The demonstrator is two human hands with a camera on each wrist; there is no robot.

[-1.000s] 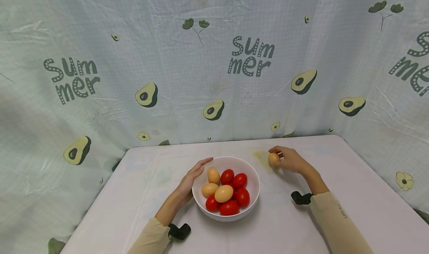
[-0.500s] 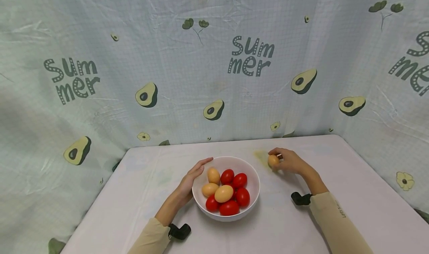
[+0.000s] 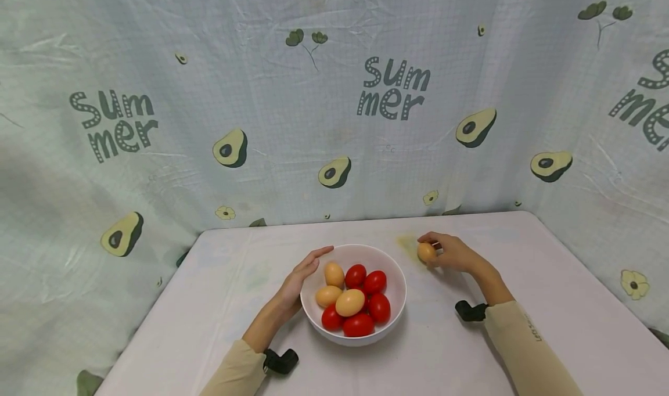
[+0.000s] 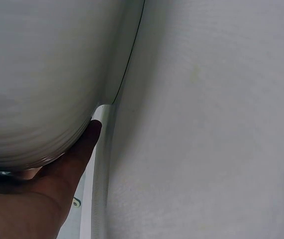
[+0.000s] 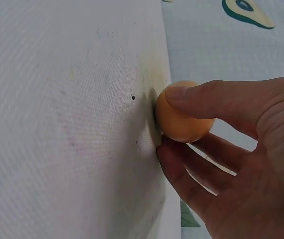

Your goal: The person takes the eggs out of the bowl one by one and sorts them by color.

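Note:
A white bowl (image 3: 394, 320) stands mid-table, holding several red eggs (image 3: 378, 308) and a few light-brown eggs (image 3: 349, 302). My left hand (image 3: 295, 283) rests along the bowl's left side, fingers mostly straight near the rim; in the left wrist view the thumb (image 4: 77, 154) lies against the outer wall of the bowl (image 4: 37, 84). Right of the bowl, toward the far edge, my right hand (image 3: 453, 252) pinches a brown egg (image 3: 426, 252) between thumb and fingers. The right wrist view shows this egg (image 5: 184, 117) right at the tabletop, the thumb over one side.
The table (image 3: 439, 355) has a pale cover with a faint yellow stain (image 3: 406, 244) beside the held egg. A curtain (image 3: 282, 105) printed with avocados and lettering hangs behind and at both sides. Black straps with mounts (image 3: 281, 361) sit at both wrists.
My right hand and the egg have shifted very slightly toward me, staying by the tabletop. The left hand and the bowl hold their place.

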